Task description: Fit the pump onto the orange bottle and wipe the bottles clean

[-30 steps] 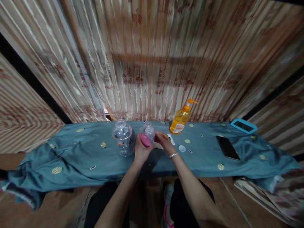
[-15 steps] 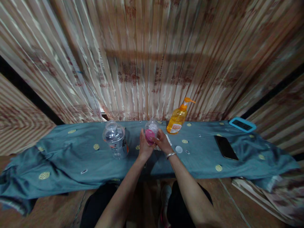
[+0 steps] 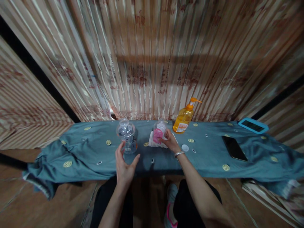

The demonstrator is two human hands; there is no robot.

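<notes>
My left hand [image 3: 125,166] is open, thumb and fingers spread just in front of a clear plastic cup [image 3: 129,142] with a domed lid. Whether a fingertip touches the cup I cannot tell. My right hand [image 3: 169,140] wraps the right side of a small clear bottle [image 3: 159,132] with a pink label. The bottle appears upright on a white cloth [image 3: 152,141]. Beside my right wrist, a white round cap [image 3: 185,148] lies flat on the teal cloth.
An orange pump bottle [image 3: 182,120] stands behind my right hand. Further right lie a black phone [image 3: 234,148] and a blue-framed device [image 3: 253,125]. The teal cloth [image 3: 92,148] covers the narrow table, and a striped curtain [image 3: 152,63] hangs behind it.
My left hand has let go of the pink-labelled bottle and moved left to the cup. The right hand stays on the bottle. The view has shifted slightly left.
</notes>
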